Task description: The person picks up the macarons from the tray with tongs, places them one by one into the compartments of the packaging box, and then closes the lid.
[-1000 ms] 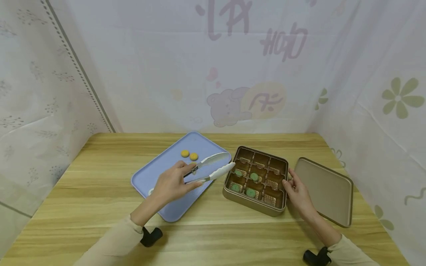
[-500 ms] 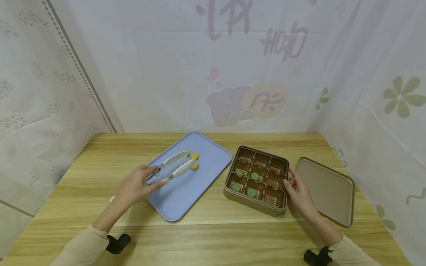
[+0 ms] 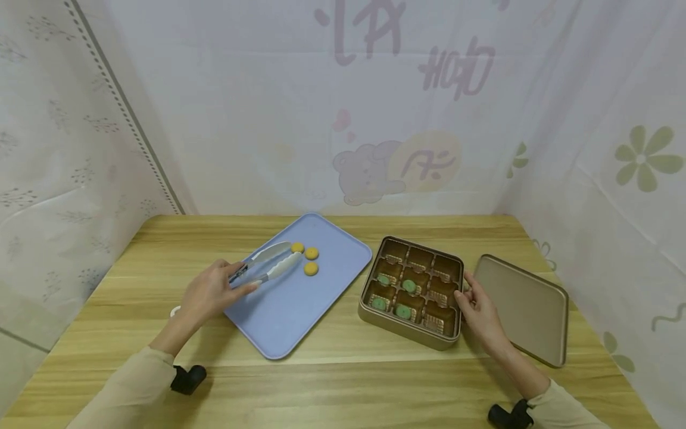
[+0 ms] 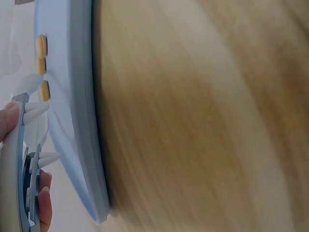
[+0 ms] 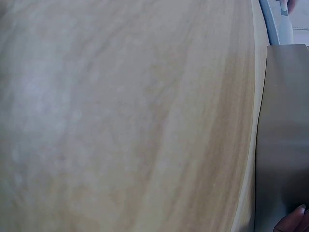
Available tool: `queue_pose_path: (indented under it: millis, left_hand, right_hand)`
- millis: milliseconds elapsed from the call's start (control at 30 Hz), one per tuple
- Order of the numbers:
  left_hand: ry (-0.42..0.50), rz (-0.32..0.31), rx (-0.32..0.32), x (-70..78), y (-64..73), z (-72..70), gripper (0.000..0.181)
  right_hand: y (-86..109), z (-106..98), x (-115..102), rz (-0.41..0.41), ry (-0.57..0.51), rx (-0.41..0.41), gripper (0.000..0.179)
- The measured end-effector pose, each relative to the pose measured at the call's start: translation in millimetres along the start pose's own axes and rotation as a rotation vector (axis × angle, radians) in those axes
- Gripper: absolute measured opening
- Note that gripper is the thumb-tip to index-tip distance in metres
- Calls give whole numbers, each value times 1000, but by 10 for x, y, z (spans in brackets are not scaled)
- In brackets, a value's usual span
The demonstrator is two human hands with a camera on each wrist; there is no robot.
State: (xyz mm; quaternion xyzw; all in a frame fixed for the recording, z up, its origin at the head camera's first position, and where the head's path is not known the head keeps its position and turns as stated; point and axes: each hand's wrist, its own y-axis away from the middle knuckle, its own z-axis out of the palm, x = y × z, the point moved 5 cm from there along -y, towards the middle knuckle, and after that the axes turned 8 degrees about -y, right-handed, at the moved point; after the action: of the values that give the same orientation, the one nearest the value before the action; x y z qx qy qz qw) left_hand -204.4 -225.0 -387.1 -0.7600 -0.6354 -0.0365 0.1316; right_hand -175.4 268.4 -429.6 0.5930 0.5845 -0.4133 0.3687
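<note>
My left hand (image 3: 209, 291) grips a pair of tongs (image 3: 277, 266) with white tips and metal arms. The tips stand apart over the blue tray (image 3: 284, 316), close to three small yellow macarons (image 3: 311, 269) lying on it. In the left wrist view the tongs (image 4: 30, 159) point toward the macarons (image 4: 42, 47). My right hand (image 3: 480, 310) holds the right side of a bronze square tin (image 3: 409, 333), thumb at the rim. Its brown divided insert has green macarons (image 3: 409, 286) in several compartments. In the right wrist view a thumb touches the tin's side wall (image 5: 285, 130).
A bronze tin lid (image 3: 525, 310) lies on the wooden table (image 3: 332, 387) right of the tin, behind my right wrist. A strip of bare table separates tray and tin. Patterned white cloth (image 3: 257, 119) hangs along the back and both sides.
The left hand has drawn the tongs left from near the tin to over the tray, bringing the tips beside the yellow macarons. The right hand and tin have stayed put.
</note>
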Motion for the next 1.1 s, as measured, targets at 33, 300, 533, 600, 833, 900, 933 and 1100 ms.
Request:
queue_pose_path:
  millis: [33, 300, 533, 600, 833, 900, 933, 1100]
  left_hand:
    - [-5, -2, 0, -9, -14, 5, 65]
    - [4, -20, -49, -42, -109, 42, 66]
    - [12, -18, -82, -61, -182, 65, 66]
    - [21, -11, -82, -64, -199, 67, 66]
    - [18, 4, -86, -51, -244, 63, 66]
    - [17, 4, -91, -42, -251, 63, 66]
    - [16, -1, -95, -44, -255, 65, 65]
    - [22, -8, -102, -43, -272, 77, 65]
  right_hand:
    - [3, -1, 0, 1, 2, -1, 60]
    - [25, 1, 2, -5, -2, 10, 59]
    - [15, 2, 13, -20, -10, 8, 59]
    - [12, 4, 11, -26, -12, 7, 59]
    - [11, 11, 14, -22, -24, 5, 59]
    - [12, 12, 18, -17, -28, 3, 59]
    - [13, 13, 17, -16, -30, 3, 60]
    - [6, 13, 14, -9, -34, 2, 59]
